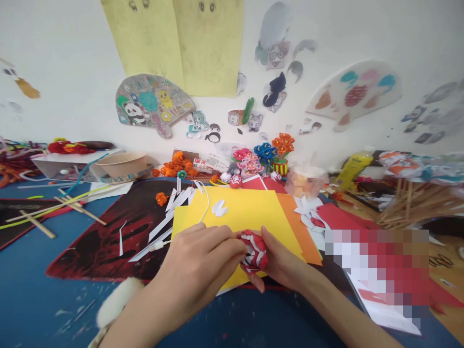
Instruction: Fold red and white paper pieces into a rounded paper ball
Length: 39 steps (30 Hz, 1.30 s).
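Observation:
Just above the yellow paper (239,212), a small red-and-white folded paper ball (255,253) is held between both hands, its hollow side facing left toward me. My right hand (281,256) cups it from the right, with the thumb at its top and fingers underneath. The fingertips of my left hand (208,266) are closed at the ball's left rim; whether a small piece is pinched in them is hidden. Small white paper pieces (219,208) lie on the yellow sheet ahead of the hands.
White paper strips (163,224) and a white cable (157,245) lie left on the dark mat (97,241). Orange paper (302,229) and red sheets (344,220) are at right. Along the wall stand pipe-cleaner flowers (266,153), a beige bowl (121,166) and a yellow bottle (354,169).

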Motion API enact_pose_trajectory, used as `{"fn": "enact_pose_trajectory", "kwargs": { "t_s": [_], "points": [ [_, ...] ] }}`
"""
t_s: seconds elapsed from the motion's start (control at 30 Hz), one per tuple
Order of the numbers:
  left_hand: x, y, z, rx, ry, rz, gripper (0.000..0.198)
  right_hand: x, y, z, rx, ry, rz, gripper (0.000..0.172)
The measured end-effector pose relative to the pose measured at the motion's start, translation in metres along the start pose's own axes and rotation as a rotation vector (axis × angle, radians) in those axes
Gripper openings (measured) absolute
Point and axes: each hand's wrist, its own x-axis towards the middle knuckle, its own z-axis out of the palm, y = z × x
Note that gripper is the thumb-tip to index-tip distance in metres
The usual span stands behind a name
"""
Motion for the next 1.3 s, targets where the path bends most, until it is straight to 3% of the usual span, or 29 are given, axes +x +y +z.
{"fn": "enact_pose_trajectory", "kwargs": {
  "t_s": [0.2,0.3,0.37,0.53,0.7,0.87,1.0,1.17,1.3],
  "points": [
    [0.003,0.000,0.002,0.148,-0.027,0.094,0.023,0.002,0.002,0.000,-0.019,0.026,-0.009,0.070],
    [0.004,-0.001,0.006,0.187,-0.006,0.076,0.026,0.001,0.001,-0.002,-0.004,0.018,-0.026,0.066],
    [0.004,-0.001,0.008,0.158,0.014,0.002,0.023,0.000,-0.002,-0.001,-0.013,0.005,-0.062,0.068],
    [0.002,-0.001,0.012,-0.061,0.073,-0.303,0.013,-0.001,-0.007,0.005,-0.030,0.052,-0.182,0.091],
    [0.005,0.000,0.009,-0.210,0.061,-0.465,0.010,0.003,-0.004,0.004,-0.149,0.107,-0.230,0.055],
    [0.007,0.000,0.007,-0.241,0.050,-0.494,0.008,0.004,-0.002,0.003,-0.290,0.105,-0.253,0.051],
    [0.009,0.000,0.006,-0.284,0.040,-0.560,0.011,0.005,0.001,0.004,-0.251,0.137,-0.248,0.051],
    [0.007,-0.007,0.003,-0.307,0.079,-0.482,0.005,0.005,0.000,0.007,-0.139,0.181,-0.157,0.053],
    [0.004,-0.013,0.001,-0.331,0.039,-0.357,0.026,0.004,-0.003,0.010,-0.081,0.195,-0.138,0.058]
  ]
}}
